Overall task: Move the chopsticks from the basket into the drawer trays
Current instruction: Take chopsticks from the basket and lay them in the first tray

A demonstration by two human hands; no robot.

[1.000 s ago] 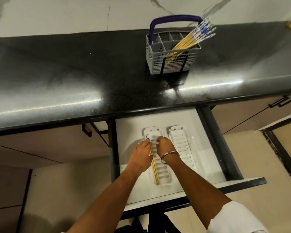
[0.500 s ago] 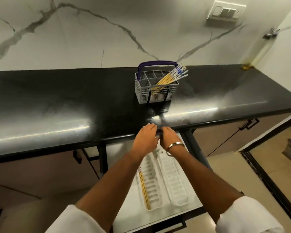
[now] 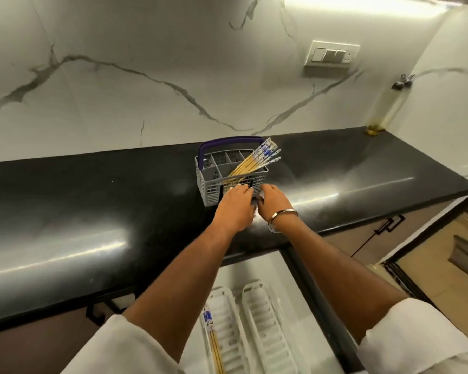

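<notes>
A grey slotted basket (image 3: 209, 186) with a purple handle stands on the black counter. Several yellow chopsticks (image 3: 250, 164) with blue-and-white ends lean out of its right compartment. My left hand (image 3: 234, 207) and my right hand (image 3: 273, 202) hover side by side over the counter just in front of the basket, fingertips at its front wall, holding nothing. Below, in the pulled-out drawer, lie two white ribbed trays: the left tray (image 3: 229, 323) holds a pair of chopsticks (image 3: 212, 341) along its left side, and the right tray (image 3: 265, 325) holds none.
The black counter (image 3: 92, 211) runs the full width, with a marble wall behind. A switch plate (image 3: 331, 55) sits on the wall and a bottle (image 3: 384, 109) stands in the far right corner. Cabinet doors with black handles (image 3: 387, 226) flank the drawer.
Both hands have left the left tray, with a chopstick pair lying in it, and risen forward over the counter to the basket's front. The view has tilted up.
</notes>
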